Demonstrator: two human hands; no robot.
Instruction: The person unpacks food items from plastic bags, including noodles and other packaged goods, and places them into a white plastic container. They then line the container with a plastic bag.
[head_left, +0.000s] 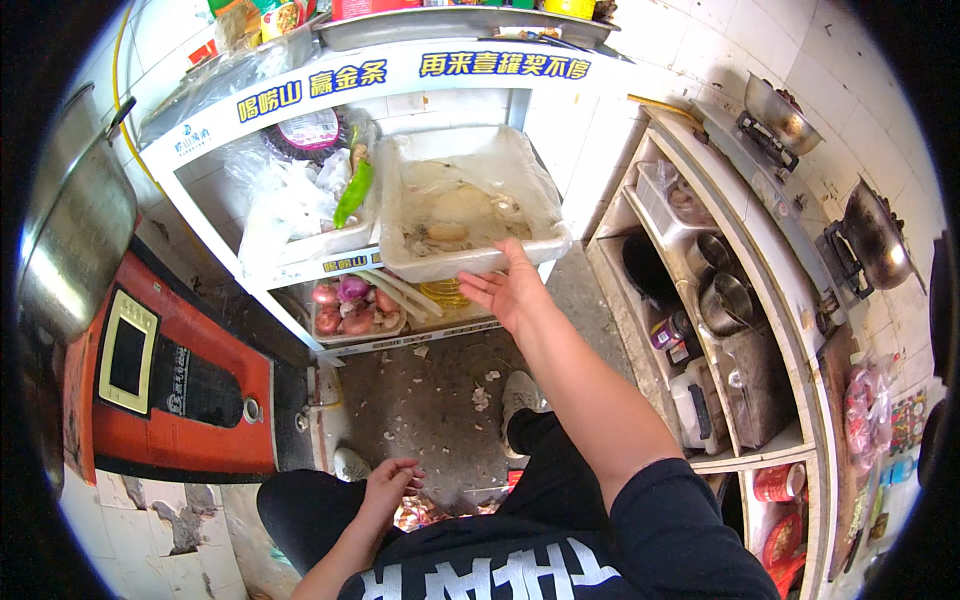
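My right hand (510, 289) grips the front rim of a white plastic tub (450, 264) on the upper shelf of a white rack, thumb over the edge, fingers beneath. Whitish residue and one pale lump (448, 231) lie in the tub under a clear plastic film. Left of it, a long green pepper (354, 193) rests on plastic bags (300, 199) in another white tub. Below, a basket holds onions (358, 322), with leek stalks (397, 295) beside them. My left hand (395, 480) hangs near my lap, fingers loosely curled, holding nothing.
An orange-fronted appliance (184, 375) with a large metal pot (79, 217) above stands at left. At right, a shelf unit (660, 202) holds pots (725, 304) and a white jug (694, 405); woks (874, 240) sit on burners above it. Scraps (480, 397) litter the floor.
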